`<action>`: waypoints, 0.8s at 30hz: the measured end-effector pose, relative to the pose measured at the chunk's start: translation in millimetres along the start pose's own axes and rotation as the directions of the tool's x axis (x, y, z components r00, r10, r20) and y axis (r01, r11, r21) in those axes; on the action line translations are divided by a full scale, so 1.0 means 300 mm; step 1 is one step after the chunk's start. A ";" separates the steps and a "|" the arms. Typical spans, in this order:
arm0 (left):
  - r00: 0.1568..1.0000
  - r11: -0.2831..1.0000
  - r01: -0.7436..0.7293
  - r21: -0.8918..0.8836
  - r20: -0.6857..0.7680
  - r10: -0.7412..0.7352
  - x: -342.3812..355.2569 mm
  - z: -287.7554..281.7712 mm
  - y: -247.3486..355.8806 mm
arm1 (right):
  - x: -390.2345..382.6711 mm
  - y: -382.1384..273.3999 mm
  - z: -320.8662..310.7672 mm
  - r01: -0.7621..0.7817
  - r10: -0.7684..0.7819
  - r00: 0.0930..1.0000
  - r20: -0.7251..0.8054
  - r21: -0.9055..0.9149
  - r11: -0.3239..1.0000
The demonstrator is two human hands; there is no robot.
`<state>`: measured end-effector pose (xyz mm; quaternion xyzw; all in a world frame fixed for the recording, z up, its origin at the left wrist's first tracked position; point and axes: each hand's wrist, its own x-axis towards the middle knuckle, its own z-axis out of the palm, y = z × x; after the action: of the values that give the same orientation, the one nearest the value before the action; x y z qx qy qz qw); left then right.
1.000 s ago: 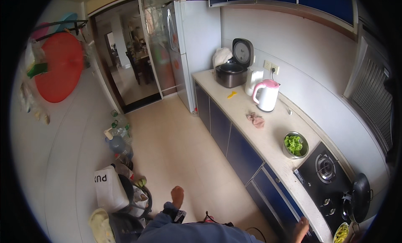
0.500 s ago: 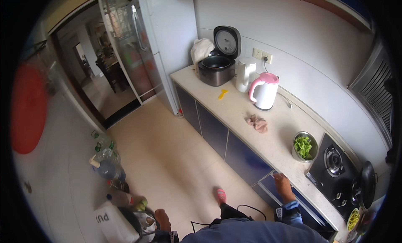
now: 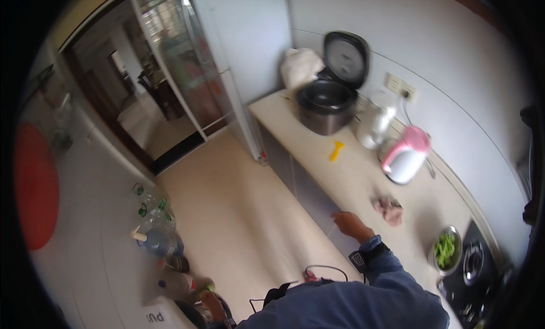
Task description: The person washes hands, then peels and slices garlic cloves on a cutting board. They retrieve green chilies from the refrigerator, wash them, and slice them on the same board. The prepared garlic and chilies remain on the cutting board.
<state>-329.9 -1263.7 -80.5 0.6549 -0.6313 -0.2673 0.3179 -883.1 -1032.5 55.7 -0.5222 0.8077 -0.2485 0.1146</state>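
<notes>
My right hand (image 3: 352, 226) is over the front edge of the counter (image 3: 321, 173), holding nothing, its fingers loosely bent and a little apart. The crumpled pinkish cloth (image 3: 388, 210) is the nearest thing on the countertop. Low on the left, my left hand (image 3: 212, 306) hangs beside the bottles and a white container (image 3: 156, 316); its fingers are smeared. Farther along the counter are a yellow peeler-like tool (image 3: 336, 151), an open rice cooker (image 3: 326, 110) and a white kettle with a pink lid (image 3: 407, 156).
A metal bowl of green leaves (image 3: 447, 249) stands by the black gas stove (image 3: 468, 292). Several plastic bottles (image 3: 162, 244) line the left wall. A fridge (image 3: 244, 39) and a glass sliding door (image 3: 181, 62) are at the far end. A black cable (image 3: 326, 266) loops near my body.
I have moved forward, and the counter things appear larger and farther right. My right hand has shifted from beside the lower drawers to near the cloth. The view is blurred by motion.
</notes>
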 end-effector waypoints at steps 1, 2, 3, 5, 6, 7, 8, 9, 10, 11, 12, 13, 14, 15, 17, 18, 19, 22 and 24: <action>0.996 0.994 0.084 -0.070 -0.006 -0.084 0.014 0.006 -0.007 | 0.088 -0.010 0.010 0.020 -0.021 0.999 0.025 0.011 1.000; 0.982 0.974 0.187 -0.129 0.021 -0.186 0.034 0.023 -0.025 | 0.174 -0.020 0.025 0.044 -0.045 0.998 0.048 0.028 0.999; 0.990 0.987 0.133 -0.094 -0.027 -0.136 0.053 0.037 -0.053 | 0.262 -0.031 0.045 0.093 -0.093 0.994 0.059 0.014 0.996; 0.997 1.000 0.016 0.005 -0.076 -0.016 0.095 0.055 -0.127 | 0.433 -0.058 0.092 0.188 -0.187 0.980 0.067 0.000 0.982; 0.978 0.966 0.193 -0.172 -0.043 -0.203 0.153 0.074 -0.162 | 0.505 -0.076 0.117 0.204 -0.203 0.977 0.069 -0.011 0.979; 0.987 0.968 0.128 -0.215 -0.072 -0.146 0.224 0.094 -0.191 | 0.578 -0.097 0.140 0.219 -0.217 0.974 0.067 -0.024 0.975; 0.990 0.970 0.082 -0.230 -0.096 -0.107 0.305 0.116 -0.209 | 0.663 -0.119 0.159 0.234 -0.232 0.971 0.063 -0.038 0.971; 0.991 0.969 0.039 -0.243 -0.118 -0.070 0.374 0.133 -0.218 | 0.744 -0.140 0.175 0.229 -0.226 0.971 0.080 -0.040 0.973; 0.988 0.969 0.079 -0.232 -0.112 -0.108 0.444 0.146 -0.215 | 0.810 -0.163 0.193 0.221 -0.216 0.971 0.100 -0.042 0.974; 0.980 0.951 0.107 -0.290 -0.133 -0.150 0.519 0.167 -0.192 | 0.881 -0.189 0.207 0.239 -0.234 0.967 0.100 -0.042 0.970; 0.956 0.920 0.216 -0.328 -0.123 -0.268 0.595 0.190 -0.153 | 0.955 -0.213 0.213 0.196 -0.191 0.976 0.103 -0.045 0.980; 0.932 0.888 0.271 -0.371 -0.132 -0.339 0.671 0.217 -0.106 | 1.011 -0.238 0.218 0.180 -0.175 0.980 0.091 -0.040 0.983; 0.947 0.878 0.214 -0.428 -0.129 -0.293 0.752 0.240 -0.059 | 1.064 -0.261 0.220 0.182 -0.179 0.981 0.075 -0.033 0.983; 0.931 0.869 0.311 -0.385 -0.058 -0.359 0.833 0.249 -0.022 | 1.117 -0.281 0.217 0.161 -0.160 0.986 0.052 -0.008 0.987; 0.918 0.851 0.384 -0.359 0.051 -0.392 1.033 0.293 0.024 | 1.245 -0.319 0.217 0.127 -0.127 0.992 0.009 0.033 0.991; 0.929 0.910 0.366 -0.193 0.014 -0.370 1.123 0.321 0.035 | 1.314 -0.339 0.220 0.150 -0.150 0.989 -0.019 0.031 0.988; 0.956 0.946 0.279 -0.163 -0.048 -0.290 1.203 0.344 0.041 | 1.371 -0.357 0.218 0.137 -0.137 0.990 -0.023 0.013 0.990; 0.936 0.935 0.351 -0.051 -0.020 -0.352 1.429 0.401 0.066 | 1.537 -0.412 0.206 0.093 -0.093 0.996 0.008 0.017 0.996; 0.970 0.974 0.214 -0.079 -0.099 -0.221 1.556 0.431 0.087 | 1.682 -0.456 0.197 0.072 -0.072 0.997 0.012 0.037 0.997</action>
<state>-416.2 -1739.2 -121.6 0.7226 -0.5283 -0.2862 0.3420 -965.3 -1548.9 114.2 -0.5504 0.7830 -0.2638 0.1203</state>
